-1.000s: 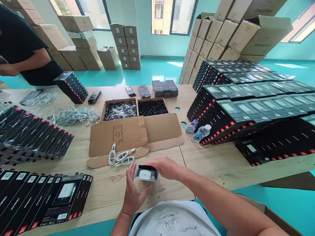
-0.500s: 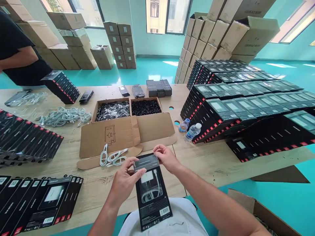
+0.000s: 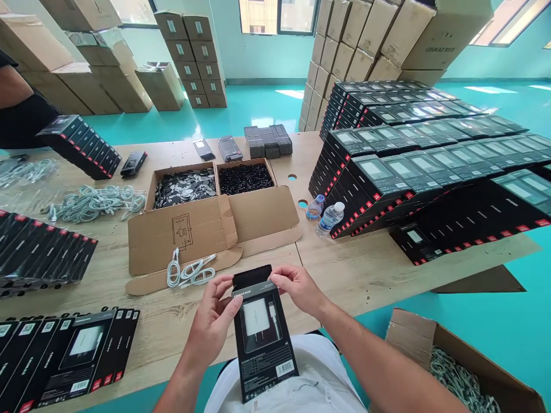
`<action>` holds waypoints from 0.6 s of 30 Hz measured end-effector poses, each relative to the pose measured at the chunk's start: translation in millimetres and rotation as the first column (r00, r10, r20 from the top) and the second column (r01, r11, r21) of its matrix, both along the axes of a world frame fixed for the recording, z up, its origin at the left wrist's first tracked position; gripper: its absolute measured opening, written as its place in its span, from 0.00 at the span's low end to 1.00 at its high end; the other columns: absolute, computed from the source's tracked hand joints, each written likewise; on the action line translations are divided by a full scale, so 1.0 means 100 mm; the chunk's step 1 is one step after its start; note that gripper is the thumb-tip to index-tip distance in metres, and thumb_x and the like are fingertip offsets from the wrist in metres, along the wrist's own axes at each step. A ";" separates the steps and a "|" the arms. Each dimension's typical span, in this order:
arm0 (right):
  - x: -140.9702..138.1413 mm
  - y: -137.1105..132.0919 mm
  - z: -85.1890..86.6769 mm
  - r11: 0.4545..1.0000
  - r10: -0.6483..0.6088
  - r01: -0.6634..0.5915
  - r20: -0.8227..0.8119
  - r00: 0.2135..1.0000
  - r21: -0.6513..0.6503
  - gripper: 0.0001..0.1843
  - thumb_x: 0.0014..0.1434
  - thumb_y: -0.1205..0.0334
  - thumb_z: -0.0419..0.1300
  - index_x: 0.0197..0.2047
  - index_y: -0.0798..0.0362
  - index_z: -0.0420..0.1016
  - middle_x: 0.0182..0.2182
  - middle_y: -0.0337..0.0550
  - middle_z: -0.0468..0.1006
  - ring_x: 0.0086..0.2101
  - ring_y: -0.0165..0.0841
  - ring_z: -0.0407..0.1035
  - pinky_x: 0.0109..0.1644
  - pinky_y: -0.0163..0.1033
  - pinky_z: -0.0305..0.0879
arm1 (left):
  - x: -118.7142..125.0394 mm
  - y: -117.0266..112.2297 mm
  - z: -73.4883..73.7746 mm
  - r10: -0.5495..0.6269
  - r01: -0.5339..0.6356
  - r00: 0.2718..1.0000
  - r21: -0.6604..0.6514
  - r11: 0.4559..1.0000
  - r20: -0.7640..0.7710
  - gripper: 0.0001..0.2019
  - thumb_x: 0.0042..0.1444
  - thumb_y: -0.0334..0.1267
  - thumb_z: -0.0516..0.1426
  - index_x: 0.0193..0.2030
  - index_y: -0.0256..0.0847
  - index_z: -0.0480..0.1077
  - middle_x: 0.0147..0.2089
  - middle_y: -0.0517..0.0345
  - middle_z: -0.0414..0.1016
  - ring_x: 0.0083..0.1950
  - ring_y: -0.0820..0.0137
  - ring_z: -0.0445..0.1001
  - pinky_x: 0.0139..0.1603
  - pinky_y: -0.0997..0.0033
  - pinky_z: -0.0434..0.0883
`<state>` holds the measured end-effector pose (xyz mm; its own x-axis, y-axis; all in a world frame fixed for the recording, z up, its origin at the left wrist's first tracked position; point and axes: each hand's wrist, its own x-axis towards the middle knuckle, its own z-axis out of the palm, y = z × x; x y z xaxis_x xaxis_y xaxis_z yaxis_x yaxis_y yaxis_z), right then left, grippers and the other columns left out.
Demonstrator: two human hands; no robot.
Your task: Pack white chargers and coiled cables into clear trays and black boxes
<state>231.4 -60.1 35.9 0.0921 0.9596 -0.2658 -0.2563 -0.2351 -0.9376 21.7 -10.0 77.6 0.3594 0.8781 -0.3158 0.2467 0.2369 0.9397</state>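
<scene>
Room: the walls are pale blue-green, and the turquoise floor [image 3: 253, 100] is glossy under the windows [image 3: 279, 16].
Table: one light wooden table [image 3: 344, 269] crosses the view.
Carton stacks: brown cartons [image 3: 357, 37] stand at the right back, and others stand at the left back.
Co-worker: a person in dark clothing [image 3: 21, 115] is partly visible at the upper left.
Finished rows: many black packages [image 3: 413, 166] with red corners are piled on the right part of the table.
Floor carton: an open carton [image 3: 411, 332] at the lower right contains many pale cables.
Left rows: two groups of black packages stand on the left side, one farther [image 3: 43, 252] and one near [image 3: 38, 355].
Cardboard sheet: the flattened cardboard [image 3: 210, 223], which bears a line drawing, lies in front of two trays of small dark pieces [image 3: 185, 186].
Box in work: the black box [image 3: 264, 338] is tilted before the person's lap, between both hands, its top flap [image 3: 252, 277] raised.
Left hand: the left hand [image 3: 215, 315] grips the upper left edge, thumb on the front.
Right hand: the right hand [image 3: 297, 289] pinches the upper right corner with thumb and forefinger.
Cables: two coiled white cables [image 3: 196, 272] lie at the near edge of the cardboard.
Charger: a white charger [image 3: 256, 316] shows through the box window.
</scene>
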 end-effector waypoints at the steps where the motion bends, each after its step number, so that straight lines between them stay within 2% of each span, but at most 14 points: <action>1: 0.01 0.00 0.00 1.000 0.004 -0.004 0.013 1.000 0.007 0.11 0.57 0.53 0.62 0.31 0.52 0.77 0.27 0.36 0.73 0.29 0.30 0.67 0.33 0.35 0.65 | 0.00 -0.01 -0.01 -0.007 0.007 1.000 -0.002 1.000 -0.003 0.21 0.55 0.56 0.62 0.49 0.47 0.69 0.48 0.54 0.76 0.45 0.62 0.77 0.42 0.63 0.78; 3: 0.02 -0.01 -0.02 0.999 0.002 -0.005 0.049 0.999 0.050 0.11 0.59 0.54 0.62 0.31 0.52 0.76 0.28 0.37 0.73 0.30 0.30 0.67 0.34 0.35 0.64 | -0.01 -0.01 -0.03 -0.039 0.039 0.999 -0.001 0.999 -0.019 0.18 0.56 0.56 0.61 0.43 0.45 0.70 0.42 0.56 0.76 0.44 0.62 0.76 0.41 0.65 0.76; 5: 0.02 -0.01 -0.04 0.994 -0.031 0.022 0.084 0.996 0.105 0.08 0.59 0.56 0.63 0.34 0.52 0.74 0.32 0.37 0.74 0.33 0.30 0.68 0.37 0.35 0.64 | -0.02 0.00 -0.05 -0.037 0.038 0.999 0.022 0.999 -0.014 0.17 0.57 0.56 0.60 0.40 0.44 0.71 0.40 0.56 0.76 0.44 0.63 0.76 0.44 0.66 0.75; 7: 0.02 0.01 -0.05 0.988 -0.077 0.063 0.095 0.992 0.139 0.07 0.58 0.58 0.64 0.38 0.50 0.72 0.36 0.37 0.74 0.37 0.31 0.70 0.40 0.36 0.65 | -0.02 0.02 -0.04 0.014 -0.014 1.000 0.049 0.999 -0.001 0.16 0.57 0.55 0.60 0.38 0.44 0.71 0.41 0.56 0.77 0.44 0.64 0.75 0.46 0.66 0.74; 9: 0.03 0.04 -0.01 0.987 -0.074 0.061 0.084 0.994 0.146 0.11 0.57 0.59 0.66 0.42 0.49 0.71 0.38 0.38 0.75 0.39 0.32 0.71 0.41 0.36 0.65 | 0.00 0.05 -0.01 0.063 -0.064 0.997 0.027 0.998 0.036 0.16 0.56 0.55 0.62 0.38 0.45 0.69 0.40 0.56 0.78 0.43 0.64 0.76 0.46 0.65 0.74; 11: 0.05 0.09 0.05 0.991 -0.014 0.002 0.095 0.995 0.133 0.12 0.56 0.57 0.66 0.43 0.49 0.73 0.37 0.38 0.76 0.39 0.33 0.71 0.39 0.36 0.65 | 0.01 0.09 0.05 0.074 -0.073 0.995 -0.022 0.997 0.073 0.17 0.55 0.55 0.63 0.39 0.45 0.67 0.39 0.57 0.80 0.43 0.63 0.77 0.46 0.64 0.75; 13: 0.07 0.15 0.14 0.992 0.049 -0.063 0.128 0.991 0.107 0.12 0.55 0.55 0.67 0.40 0.51 0.76 0.34 0.39 0.77 0.36 0.33 0.70 0.38 0.36 0.64 | 0.02 0.13 0.13 0.027 -0.024 0.997 -0.048 0.999 0.071 0.17 0.53 0.54 0.64 0.39 0.45 0.69 0.40 0.55 0.81 0.44 0.62 0.78 0.47 0.62 0.75; 15: 0.09 0.21 0.22 0.991 0.099 -0.110 0.137 0.986 0.077 0.12 0.54 0.53 0.68 0.35 0.53 0.79 0.31 0.39 0.77 0.33 0.32 0.69 0.36 0.36 0.64 | 0.03 0.17 0.21 -0.039 0.040 0.999 -0.034 0.999 0.026 0.17 0.52 0.53 0.65 0.39 0.43 0.74 0.41 0.53 0.82 0.45 0.61 0.78 0.48 0.62 0.75; 18: 0.12 0.30 0.31 0.983 0.180 -0.181 0.064 0.982 0.020 0.16 0.52 0.48 0.69 0.31 0.54 0.80 0.26 0.38 0.78 0.29 0.31 0.68 0.34 0.37 0.64 | 0.04 0.23 0.29 -0.100 0.100 0.995 -0.008 0.995 -0.016 0.16 0.51 0.52 0.64 0.38 0.41 0.78 0.39 0.53 0.82 0.43 0.61 0.79 0.45 0.64 0.76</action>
